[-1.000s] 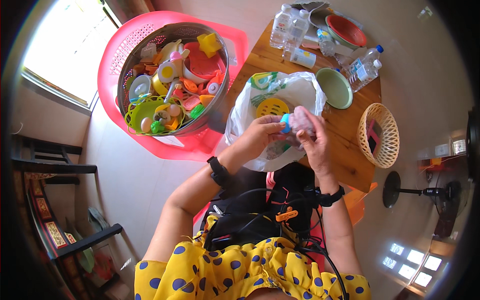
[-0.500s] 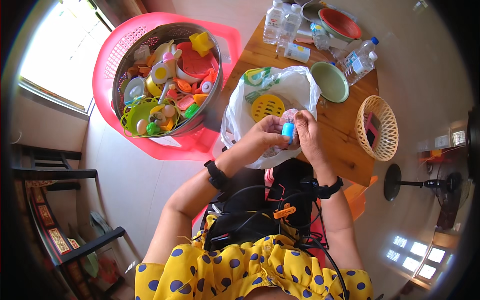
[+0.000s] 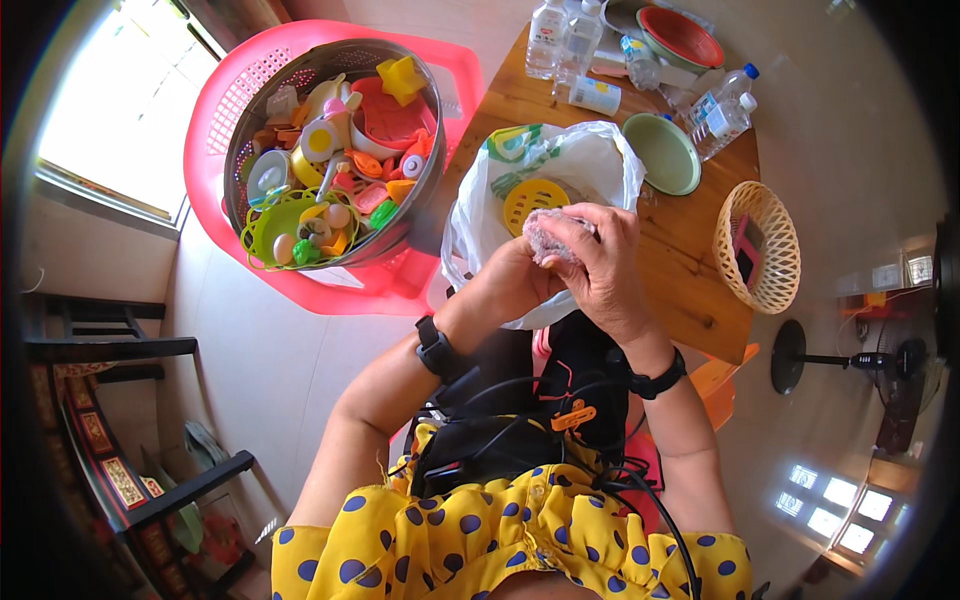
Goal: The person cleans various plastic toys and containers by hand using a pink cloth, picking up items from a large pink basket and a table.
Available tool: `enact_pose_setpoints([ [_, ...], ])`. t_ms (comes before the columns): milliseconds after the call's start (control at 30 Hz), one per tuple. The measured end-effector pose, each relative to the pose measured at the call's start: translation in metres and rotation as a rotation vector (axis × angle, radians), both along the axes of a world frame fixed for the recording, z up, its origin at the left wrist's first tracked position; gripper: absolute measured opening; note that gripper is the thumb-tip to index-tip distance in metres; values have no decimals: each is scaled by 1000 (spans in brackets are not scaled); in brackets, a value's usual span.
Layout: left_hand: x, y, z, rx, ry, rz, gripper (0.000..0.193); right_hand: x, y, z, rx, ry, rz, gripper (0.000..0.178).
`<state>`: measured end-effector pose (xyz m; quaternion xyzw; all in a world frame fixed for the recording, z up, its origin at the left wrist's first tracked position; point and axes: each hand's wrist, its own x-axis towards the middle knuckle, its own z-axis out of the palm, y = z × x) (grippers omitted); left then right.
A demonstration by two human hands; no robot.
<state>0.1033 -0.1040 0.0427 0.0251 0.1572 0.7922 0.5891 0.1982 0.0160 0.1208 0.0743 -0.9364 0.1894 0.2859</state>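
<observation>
My two hands meet above a white plastic bag (image 3: pixel 465 215) on my side of the wooden table. A fuzzy pinkish-grey cloth (image 3: pixel 548 236) is bunched between them. My right hand (image 3: pixel 608 262) presses the cloth from above, its fingers curled over it. Below and to the left, my left hand (image 3: pixel 515 280) is closed against the cloth's underside. Whatever its fingers hold is covered by the cloth and my right hand. Inside the bag, just beyond the hands, lies a yellow slotted toy piece (image 3: pixel 530 203).
A grey basket (image 3: pixel 437 150) full of colourful plastic toys sits on a pink chair (image 3: pixel 215 130) to the left. The wooden table (image 3: pixel 690 240) carries a green bowl (image 3: pixel 662 155), several bottles (image 3: pixel 722 128), a red bowl (image 3: pixel 680 38) and a wicker basket (image 3: pixel 783 250).
My right hand has come over the top with the cloth. The small blue piece that showed in my left fingers is now out of sight.
</observation>
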Motion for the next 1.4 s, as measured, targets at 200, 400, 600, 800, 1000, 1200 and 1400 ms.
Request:
enact_pose_setpoints([
  [200,5,-5,-1,4,56,-195,35,-7,13,-24,-574,-70,-149,26],
  [400,8,-7,-4,-13,81,-223,47,-11,23,-44,-828,-126,-306,39],
  [600,-4,-12,-1,-114,115,-121,44,-6,32,-38,-1008,-137,-423,39],
  [800,-10,-11,-23,-7,-42,-105,40,-6,10,-14,-278,-44,44,31],
  [1000,-15,-7,-19,-376,189,35,39,-4,15,-41,-348,-102,-152,26],
  [1200,-19,1,2,-621,646,127,40,-6,37,-65,-1141,-74,-285,32],
  [1400,-25,-9,44,-716,1082,502,27,1,36,-58,-1131,-116,-330,35],
])
